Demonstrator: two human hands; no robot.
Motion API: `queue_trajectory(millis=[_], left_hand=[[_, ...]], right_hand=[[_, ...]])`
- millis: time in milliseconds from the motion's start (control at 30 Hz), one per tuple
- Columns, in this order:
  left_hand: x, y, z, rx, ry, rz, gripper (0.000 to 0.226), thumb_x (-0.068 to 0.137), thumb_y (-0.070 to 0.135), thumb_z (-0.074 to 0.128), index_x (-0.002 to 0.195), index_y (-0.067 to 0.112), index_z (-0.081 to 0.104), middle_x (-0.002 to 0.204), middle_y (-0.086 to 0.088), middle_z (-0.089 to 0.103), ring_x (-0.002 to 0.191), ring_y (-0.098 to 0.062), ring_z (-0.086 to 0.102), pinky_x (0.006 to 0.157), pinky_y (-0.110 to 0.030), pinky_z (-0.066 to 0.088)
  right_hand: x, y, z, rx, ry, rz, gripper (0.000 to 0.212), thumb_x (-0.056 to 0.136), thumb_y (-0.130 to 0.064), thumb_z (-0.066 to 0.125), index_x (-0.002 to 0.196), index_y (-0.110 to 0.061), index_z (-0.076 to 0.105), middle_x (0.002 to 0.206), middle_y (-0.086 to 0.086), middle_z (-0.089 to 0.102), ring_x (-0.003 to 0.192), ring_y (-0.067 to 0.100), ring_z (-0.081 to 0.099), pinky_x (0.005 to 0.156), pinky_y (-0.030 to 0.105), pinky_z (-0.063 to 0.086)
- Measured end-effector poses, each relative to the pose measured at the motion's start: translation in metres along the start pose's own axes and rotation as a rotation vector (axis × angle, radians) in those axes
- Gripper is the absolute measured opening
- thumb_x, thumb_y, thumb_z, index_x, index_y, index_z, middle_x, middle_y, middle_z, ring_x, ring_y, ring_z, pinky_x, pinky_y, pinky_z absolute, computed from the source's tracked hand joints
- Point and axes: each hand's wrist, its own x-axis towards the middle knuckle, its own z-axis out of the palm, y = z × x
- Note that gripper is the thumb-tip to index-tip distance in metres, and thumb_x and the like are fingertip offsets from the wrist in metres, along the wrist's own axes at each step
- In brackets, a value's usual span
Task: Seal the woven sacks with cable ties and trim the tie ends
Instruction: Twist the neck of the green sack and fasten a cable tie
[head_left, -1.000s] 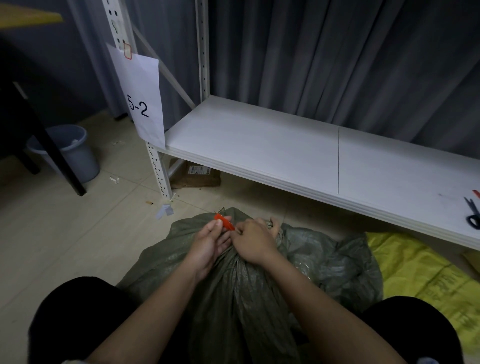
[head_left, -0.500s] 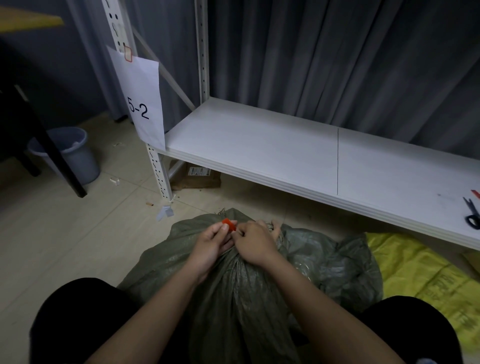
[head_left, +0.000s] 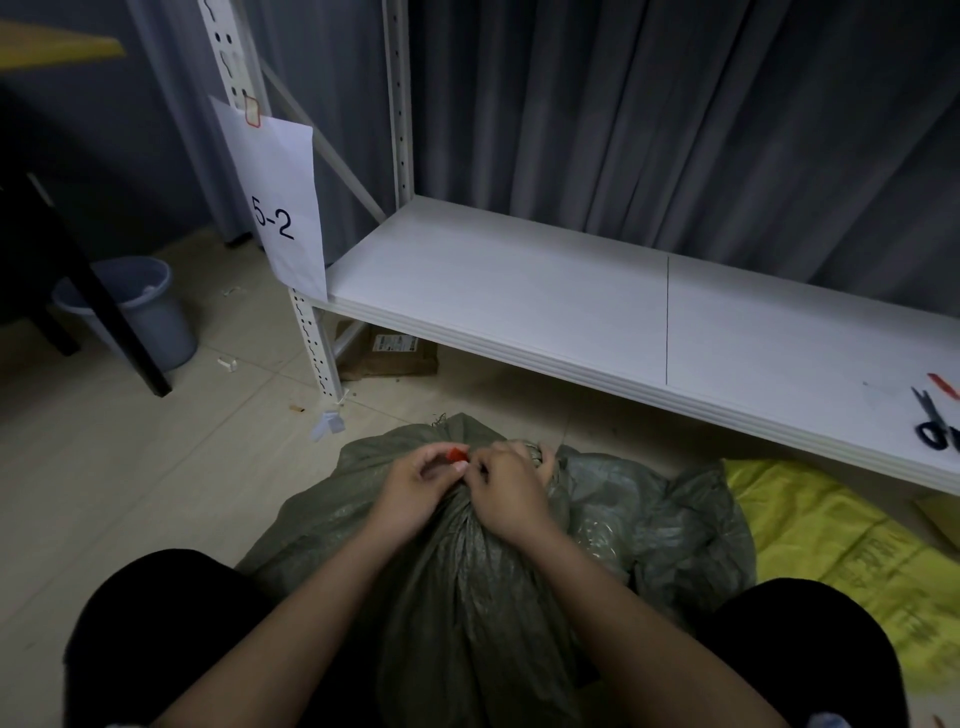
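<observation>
A dark green woven sack stands between my knees on the floor, its mouth bunched together at the top. My right hand grips the gathered neck of the sack. My left hand pinches a small red cable tie right at the neck, beside my right thumb. Only a short red piece of the tie shows between my fingers; the rest is hidden. Blue-handled scissors lie on the white shelf at the far right, next to a loose red tie.
A yellow woven sack lies flat on the floor to the right, under the shelf edge. A grey bucket and a black table leg stand at the left. A cardboard box sits under the shelf. Paper scraps dot the tiles.
The visible red piece of tie has grown shorter and moved in toward the sack's neck, and my left hand has closed up against my right hand.
</observation>
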Motion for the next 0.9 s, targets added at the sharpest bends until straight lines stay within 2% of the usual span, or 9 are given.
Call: queue_trajectory(millis=[133, 233, 333, 400, 500, 567, 633, 767, 900], left_hand=[[0.002, 0.001, 0.008, -0.049, 0.081, -0.052, 0.018, 0.087, 0.008, 0.062, 0.103, 0.014, 0.066, 0.097, 0.001, 0.068, 0.091, -0.007, 0.063, 0.079, -0.015, 0.046], [0.003, -0.002, 0.01, -0.059, 0.137, -0.065, 0.018, 0.089, 0.005, 0.058, 0.104, 0.011, 0.065, 0.095, -0.002, 0.069, 0.085, -0.006, 0.064, 0.075, -0.015, 0.047], [0.003, -0.003, 0.01, -0.123, 0.208, -0.065, 0.017, 0.09, 0.0, 0.055, 0.104, 0.004, 0.065, 0.09, -0.007, 0.069, 0.072, -0.004, 0.064, 0.068, -0.011, 0.051], [0.002, -0.002, 0.011, -0.17, 0.238, -0.081, 0.019, 0.091, 0.001, 0.053, 0.107, 0.001, 0.063, 0.093, -0.01, 0.067, 0.074, -0.006, 0.063, 0.067, -0.008, 0.051], [0.001, 0.0, 0.013, -0.203, 0.246, -0.105, 0.02, 0.093, 0.003, 0.051, 0.11, 0.002, 0.062, 0.099, -0.009, 0.065, 0.081, -0.008, 0.062, 0.071, -0.012, 0.052], [0.0, 0.0, 0.015, -0.168, 0.248, -0.111, 0.02, 0.095, 0.006, 0.05, 0.111, 0.005, 0.062, 0.103, -0.009, 0.065, 0.085, -0.01, 0.062, 0.078, -0.018, 0.051], [-0.002, 0.001, 0.017, -0.116, 0.257, -0.102, 0.021, 0.096, 0.008, 0.048, 0.112, 0.008, 0.061, 0.105, -0.008, 0.064, 0.09, -0.013, 0.06, 0.081, -0.021, 0.047], [-0.004, 0.0, 0.015, -0.048, 0.246, -0.057, 0.02, 0.095, 0.01, 0.049, 0.112, 0.011, 0.061, 0.104, -0.003, 0.063, 0.092, -0.01, 0.059, 0.073, -0.012, 0.043], [-0.011, 0.001, 0.006, -0.17, 0.14, -0.071, 0.026, 0.096, 0.006, 0.042, 0.104, 0.016, 0.063, 0.114, -0.007, 0.062, 0.107, -0.019, 0.057, 0.093, -0.03, 0.045]], right_hand=[[-0.002, 0.003, -0.002, -0.024, -0.023, -0.025, 0.024, 0.097, -0.035, 0.043, 0.086, -0.023, 0.062, 0.099, -0.004, 0.057, 0.115, 0.015, 0.043, 0.113, 0.044, 0.004], [-0.003, 0.011, -0.009, 0.009, -0.097, -0.137, 0.021, 0.093, -0.035, 0.047, 0.102, -0.024, 0.063, 0.11, -0.005, 0.055, 0.123, 0.015, 0.037, 0.115, 0.043, 0.002], [-0.008, 0.026, -0.02, 0.115, 0.031, -0.221, 0.046, 0.084, -0.039, 0.052, 0.129, -0.026, 0.052, 0.132, -0.004, 0.045, 0.13, 0.017, 0.03, 0.114, 0.044, 0.017], [-0.01, 0.038, -0.027, 0.235, 0.095, -0.101, 0.068, 0.081, -0.045, 0.063, 0.142, -0.032, 0.035, 0.148, -0.004, 0.027, 0.137, 0.017, 0.019, 0.115, 0.045, 0.019], [-0.014, 0.05, -0.031, 0.657, -0.091, 0.235, 0.102, 0.073, -0.051, 0.074, 0.15, -0.032, 0.01, 0.157, -0.001, 0.013, 0.142, 0.019, 0.017, 0.115, 0.04, 0.023], [-0.011, 0.055, -0.026, 0.767, -0.152, 0.363, 0.101, 0.072, -0.05, 0.075, 0.15, -0.025, 0.015, 0.153, 0.005, 0.027, 0.137, 0.022, 0.033, 0.111, 0.037, 0.031], [-0.007, 0.057, -0.018, 0.786, -0.092, 0.4, 0.095, 0.07, -0.05, 0.077, 0.146, -0.021, 0.026, 0.141, 0.003, 0.041, 0.125, 0.019, 0.045, 0.106, 0.034, 0.038], [0.003, 0.048, -0.006, 0.875, 0.112, 0.463, 0.092, 0.068, -0.05, 0.078, 0.142, -0.018, 0.034, 0.133, 0.005, 0.046, 0.119, 0.02, 0.05, 0.098, 0.031, 0.043], [0.007, 0.044, 0.001, 1.084, 0.18, 0.501, 0.068, 0.077, -0.04, 0.074, 0.134, -0.017, 0.046, 0.133, 0.005, 0.051, 0.118, 0.019, 0.052, 0.101, 0.034, 0.044]])
